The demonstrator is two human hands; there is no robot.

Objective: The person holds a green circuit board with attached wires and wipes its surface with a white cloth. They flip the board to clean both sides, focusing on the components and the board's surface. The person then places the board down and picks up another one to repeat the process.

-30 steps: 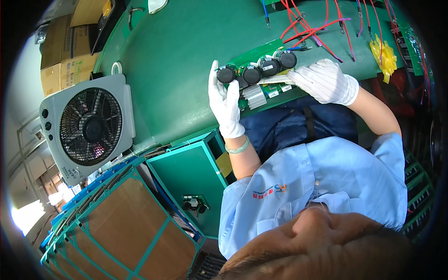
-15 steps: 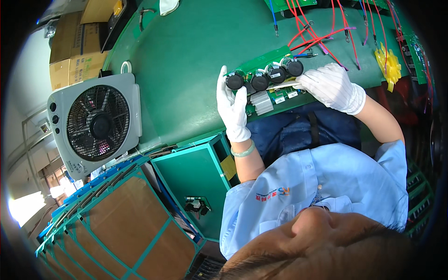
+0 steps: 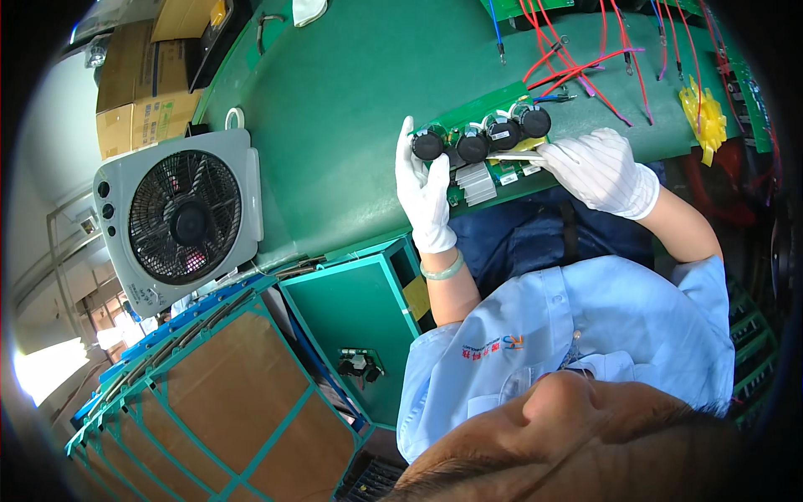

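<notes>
The person's left hand (image 3: 425, 197), in a white glove, grasped the left end of a green circuit board (image 3: 481, 107), the thumb on the near side and the fingers along the outer end. The board was at the near edge of the green bench (image 3: 335, 125), in front of the person's body; whether it rested there or was raised slightly could not be told. Four black round components (image 3: 473, 145) stood in a slanting row along it, and a finned silver heat sink (image 3: 477, 184) sat on the side nearer the person.

The right hand (image 3: 598, 176), also gloved, was closed around a slim pale tool (image 3: 514, 156), which pointed left, just below the row of black components. Whether its tip touched the board could not be made out.

Beyond the board, red wires (image 3: 577, 71) with metal lugs lay across the bench, and a yellow bundle (image 3: 699, 121) lay to the right of them. A grey box fan (image 3: 188, 217) stood well to the left, near cardboard boxes (image 3: 138, 117).
</notes>
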